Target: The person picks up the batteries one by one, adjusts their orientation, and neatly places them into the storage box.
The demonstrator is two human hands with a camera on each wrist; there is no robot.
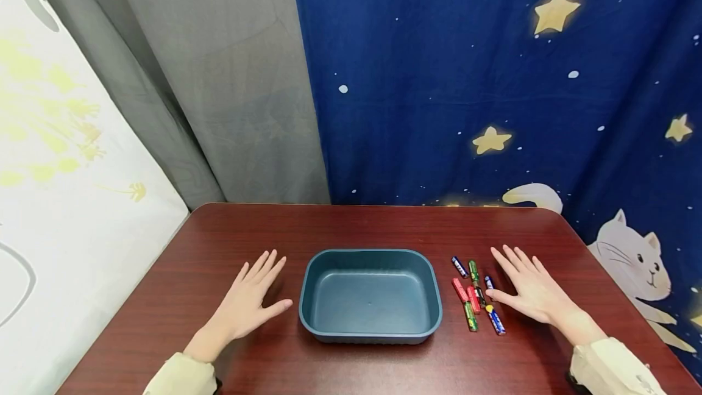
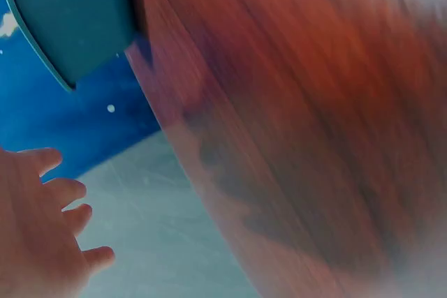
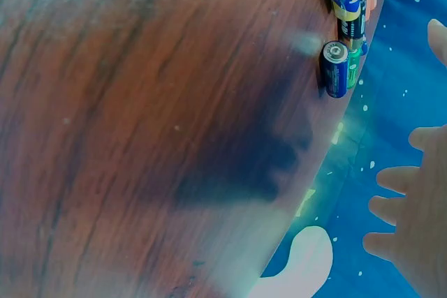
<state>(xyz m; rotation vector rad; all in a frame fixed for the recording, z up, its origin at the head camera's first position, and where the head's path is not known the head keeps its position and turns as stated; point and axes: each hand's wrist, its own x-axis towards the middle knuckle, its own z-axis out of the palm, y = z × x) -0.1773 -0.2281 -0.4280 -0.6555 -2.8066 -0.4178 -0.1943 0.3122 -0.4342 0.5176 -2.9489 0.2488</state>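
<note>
A blue-grey rectangular basin (image 1: 370, 303) stands in the middle of the table, with nothing inside it. Left of it, my left hand (image 1: 245, 300) is held above the table, fingers extended and thumb toward the basin's wall without touching. To the basin's right lies a loose group of several batteries: blue (image 1: 459, 267), green (image 1: 470, 316), red (image 1: 459, 290) and black ones. A blue battery with a yellow end (image 1: 495, 320) is nearest the front. My right hand (image 1: 529, 288) hovers just right of the group, fingers spread, thumb over or beside a blue battery (image 3: 335, 69). Both hands are without any object.
The dark red wooden table (image 1: 384, 370) has its far edge against a grey curtain (image 1: 236, 108) and a blue star-patterned curtain (image 1: 411, 108). A white patterned cloth (image 1: 66, 230) hangs at the left. Hand shadows fall on the tabletop in both wrist views.
</note>
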